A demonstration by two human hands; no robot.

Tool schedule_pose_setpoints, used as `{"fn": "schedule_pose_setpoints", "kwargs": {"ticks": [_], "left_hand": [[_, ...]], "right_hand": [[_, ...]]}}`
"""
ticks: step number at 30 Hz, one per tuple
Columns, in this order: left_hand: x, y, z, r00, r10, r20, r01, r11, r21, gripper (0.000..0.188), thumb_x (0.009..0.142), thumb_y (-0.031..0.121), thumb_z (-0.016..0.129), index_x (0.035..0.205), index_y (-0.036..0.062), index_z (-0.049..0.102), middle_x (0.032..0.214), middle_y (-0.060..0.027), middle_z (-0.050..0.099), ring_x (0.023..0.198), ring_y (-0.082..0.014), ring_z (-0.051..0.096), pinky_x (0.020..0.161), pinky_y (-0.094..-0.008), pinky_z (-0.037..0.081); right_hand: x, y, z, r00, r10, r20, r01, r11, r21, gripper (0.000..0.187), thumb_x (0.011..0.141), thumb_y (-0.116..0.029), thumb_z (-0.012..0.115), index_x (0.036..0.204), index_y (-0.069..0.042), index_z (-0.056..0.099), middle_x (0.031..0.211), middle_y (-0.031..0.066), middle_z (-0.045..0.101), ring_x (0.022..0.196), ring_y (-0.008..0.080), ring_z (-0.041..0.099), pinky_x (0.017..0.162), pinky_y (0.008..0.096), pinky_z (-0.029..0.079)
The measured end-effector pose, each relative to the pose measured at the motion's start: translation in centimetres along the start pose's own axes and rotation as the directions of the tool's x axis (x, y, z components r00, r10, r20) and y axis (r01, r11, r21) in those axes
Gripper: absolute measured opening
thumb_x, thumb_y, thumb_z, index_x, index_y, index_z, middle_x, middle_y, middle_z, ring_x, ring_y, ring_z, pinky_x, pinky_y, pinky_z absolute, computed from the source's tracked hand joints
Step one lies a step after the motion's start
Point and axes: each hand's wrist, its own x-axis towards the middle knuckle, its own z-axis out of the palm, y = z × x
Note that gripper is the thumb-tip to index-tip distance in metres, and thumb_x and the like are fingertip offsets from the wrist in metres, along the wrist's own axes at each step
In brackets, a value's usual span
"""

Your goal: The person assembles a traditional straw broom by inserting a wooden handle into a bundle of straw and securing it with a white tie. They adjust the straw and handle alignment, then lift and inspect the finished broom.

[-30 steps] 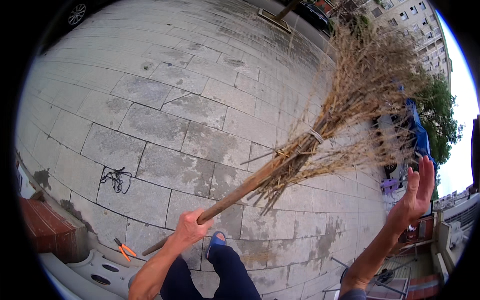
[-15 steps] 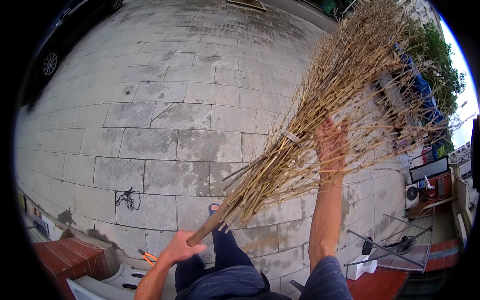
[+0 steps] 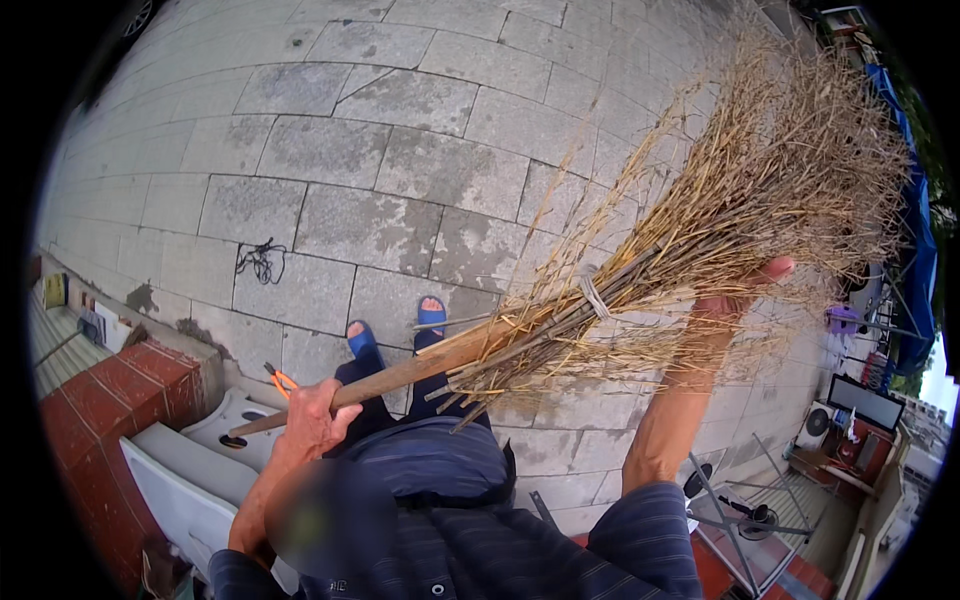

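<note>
Gripping a twig broom [image 3: 655, 258] in left hand [image 3: 315, 415] at eight o'clock; now reaching farther past its binding [image 3: 594, 293] with right hand [image 3: 738, 292] at three o'clock, grip impossible to tell.

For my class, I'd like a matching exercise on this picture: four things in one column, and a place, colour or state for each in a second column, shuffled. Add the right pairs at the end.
Column one
1. Left hand
2. Right hand
3. Pliers
4. Black cord

Column two
A. Lies in a loose tangle on the paving
B. Closed around the wooden handle
C. Orange-handled
D. Partly hidden behind the dry twigs

Right pairs: 1-B, 2-D, 3-C, 4-A
</note>
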Motion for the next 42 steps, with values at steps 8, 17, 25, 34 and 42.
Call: {"fn": "schedule_pose_setpoints", "kwargs": {"ticks": [8,17,25,34,42], "left_hand": [[-4.0,-7.1,-7.1,0.979,-0.098,0.180,0.063,0.980,0.190,0.024,0.073,0.019,0.073,0.078,0.0022,0.056,0.063,-0.0190,0.057,0.062,-0.0403,0.059,0.056,-0.0474,0.044],[-10.3,-5.0,-8.9,0.891,-0.289,0.350,0.121,0.895,0.430,0.018,0.065,0.004,0.067,0.076,0.0036,0.052,0.062,-0.0179,0.058,0.065,-0.0405,0.059,0.060,-0.0498,0.045],[-13.8,-4.1,-7.3,0.897,-0.316,0.308,0.154,0.879,0.451,0.014,0.067,0.003,0.064,0.075,0.0035,0.053,0.060,-0.0181,0.057,0.060,-0.0393,0.059,0.056,-0.0478,0.045],[-10.4,-5.4,-9.2,0.897,-0.233,0.375,0.051,0.898,0.437,0.020,0.065,0.008,0.070,0.075,0.0022,0.054,0.062,-0.0202,0.058,0.063,-0.0415,0.058,0.056,-0.0476,0.044],[-1.7,-1.4,-9.8,0.755,-0.132,0.642,0.429,0.841,-0.331,0.049,0.084,0.045,0.067,0.079,-0.0026,0.057,0.059,-0.0144,0.045,0.054,-0.0204,0.047,0.052,-0.0365,0.039]], "right_hand": [[-9.1,5.4,-7.5,0.951,0.283,-0.122,-0.296,0.949,-0.105,0.055,0.069,-0.008,0.059,0.123,0.002,0.056,0.125,0.0167,0.060,0.112,0.0345,0.058,0.101,0.0505,0.046],[-21.3,10.9,-10.6,0.888,0.254,-0.384,-0.236,0.967,0.096,0.055,0.076,-0.005,0.047,0.131,-0.006,0.052,0.128,0.0117,0.057,0.113,0.0259,0.056,0.088,0.0400,0.054],[-23.5,12.5,-11.2,0.833,0.532,-0.152,-0.319,0.686,0.654,0.028,0.100,-0.024,0.043,0.113,-0.002,0.055,0.114,0.0150,0.060,0.102,0.0227,0.064,0.072,0.0300,0.060],[-23.8,12.3,-20.1,0.915,0.310,-0.259,-0.100,0.795,0.598,0.039,0.100,-0.032,0.040,0.125,-0.006,0.055,0.120,0.0118,0.063,0.100,0.0219,0.064,0.089,0.0418,0.053],[-15.8,11.6,-16.0,0.926,0.167,-0.340,-0.214,0.971,-0.108,0.032,0.094,-0.036,0.056,0.110,-0.009,0.061,0.106,0.0086,0.065,0.097,0.0274,0.063,0.089,0.0479,0.052]]}}
